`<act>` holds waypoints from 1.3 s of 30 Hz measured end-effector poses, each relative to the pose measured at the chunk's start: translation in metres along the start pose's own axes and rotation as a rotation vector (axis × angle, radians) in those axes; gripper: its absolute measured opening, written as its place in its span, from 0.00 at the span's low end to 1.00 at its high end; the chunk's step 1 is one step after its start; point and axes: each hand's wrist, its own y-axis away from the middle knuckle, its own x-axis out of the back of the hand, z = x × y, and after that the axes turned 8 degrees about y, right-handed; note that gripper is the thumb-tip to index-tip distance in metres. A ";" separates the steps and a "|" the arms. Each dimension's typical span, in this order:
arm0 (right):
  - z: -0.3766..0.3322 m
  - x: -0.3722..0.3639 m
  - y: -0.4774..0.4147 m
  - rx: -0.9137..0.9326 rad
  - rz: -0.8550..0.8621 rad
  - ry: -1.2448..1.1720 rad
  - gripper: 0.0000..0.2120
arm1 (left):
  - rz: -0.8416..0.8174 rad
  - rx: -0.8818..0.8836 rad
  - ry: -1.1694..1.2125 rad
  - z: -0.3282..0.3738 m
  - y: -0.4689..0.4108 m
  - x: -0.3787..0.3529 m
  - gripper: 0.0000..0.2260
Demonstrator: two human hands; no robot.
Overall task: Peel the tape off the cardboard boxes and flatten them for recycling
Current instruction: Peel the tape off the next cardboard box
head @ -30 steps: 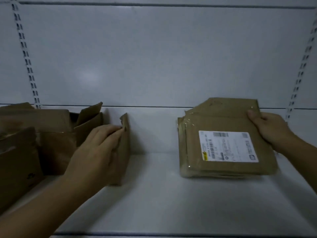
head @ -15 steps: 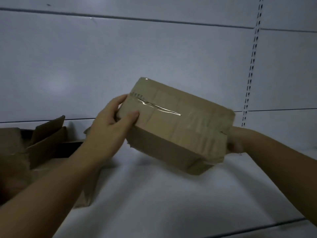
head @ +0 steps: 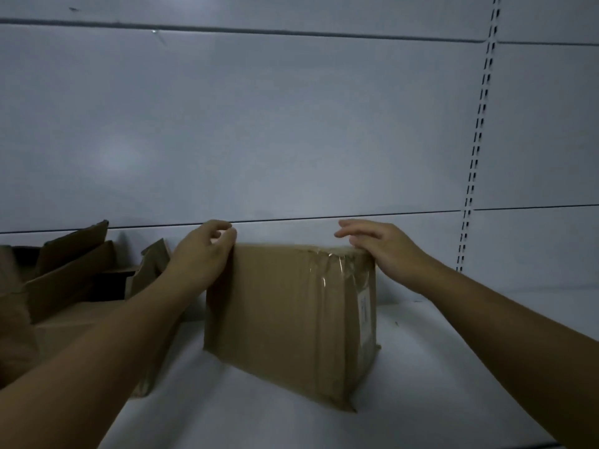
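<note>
Box [head: 285, 319] on edge on the white shelf [head: 453, 367], dead centre, broad brown face toward the camera, long top edge running 9 to 3 o'clock. Tape [head: 327, 273], glossy, wrapped over the 3 o'clock end of that top edge and down the front, just beside the label [head: 364, 306] on the narrow end face. Right hand [head: 376, 247] directly on that taped corner, fingers loosely extended, resting there without a grip, so by far the nearer to the tape. Left hand [head: 204, 254] at the opposite, 9 o'clock corner, palm against the box's side, fingers curled above the top edge; cannot tell whether gripping the corner or merely bracing it. Probably calls for a pick at the tape with the right, peeling along the edge toward 9 o'clock against the left's brace. Opened boxes [head: 64, 270] well apart at 9 o'clock.
</note>
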 end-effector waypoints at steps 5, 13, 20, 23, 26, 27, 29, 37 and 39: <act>0.018 -0.021 0.010 -0.012 -0.129 -0.071 0.16 | 0.047 -0.304 -0.094 0.008 0.017 -0.012 0.10; 0.017 -0.037 0.011 0.110 -0.090 -0.118 0.20 | -0.231 -0.822 -0.086 0.010 0.069 -0.027 0.26; 0.015 -0.053 0.019 0.188 -0.082 -0.229 0.16 | -0.269 -0.831 -0.177 -0.007 0.083 -0.023 0.36; 0.018 -0.053 0.026 0.262 0.086 -0.054 0.13 | -0.282 -0.786 -0.159 -0.006 0.085 -0.017 0.35; 0.012 -0.051 0.039 0.420 0.306 0.128 0.13 | -0.275 -0.772 -0.152 -0.008 0.086 -0.014 0.34; 0.008 -0.051 0.046 0.497 0.331 0.139 0.12 | -0.269 -0.778 -0.156 -0.008 0.086 -0.015 0.33; 0.000 -0.053 0.060 0.690 0.321 0.190 0.15 | -0.252 -0.794 -0.154 -0.010 0.086 -0.016 0.33; -0.008 -0.067 0.080 0.757 0.162 0.238 0.20 | -0.216 -0.837 -0.080 -0.015 0.082 -0.022 0.30; -0.010 -0.068 0.083 0.733 0.183 0.209 0.18 | -0.205 -0.851 -0.069 -0.016 0.080 -0.022 0.28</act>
